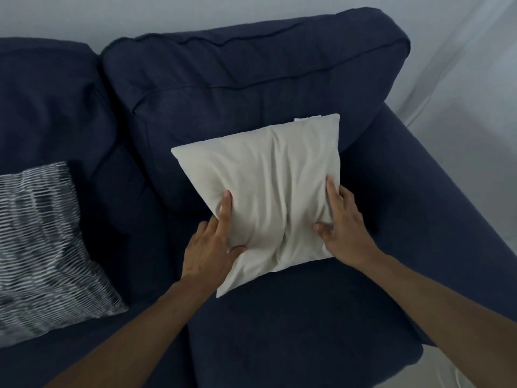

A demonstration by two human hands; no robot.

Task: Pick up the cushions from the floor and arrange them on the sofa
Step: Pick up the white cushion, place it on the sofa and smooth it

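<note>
- Head view: the person holds a cream cushion (pixel 268 191) with two hands, over the seat of a dark blue sofa (pixel 279 88).
- The left hand (pixel 212 242) grips the cushion's left edge. Its thumb presses into the front and its first finger lies flat along the side.
- The right hand (pixel 341 222) grips the right edge the same way, thumb pushed into the cloth.
- The cushion's top leans toward the sofa's back pillow, near the arm rest (pixel 436 177). I cannot tell if its bottom edge touches the seat.
- To do this step well, I think the hands should set the bottom edge down on the seat, tip the top against the back, then let go gently so it does not flop over.
- A pat to puff it up may help, as the squeeze has made deep folds in the middle.
- The cream cushion looks soft, smooth and square, with wrinkly cloth.
- A striped cushion (pixel 47 242), grey and white, already lies on the seat at the left.
- The sofa cloth looks thick and a bit fuzzy, with round, fat edges.
</note>
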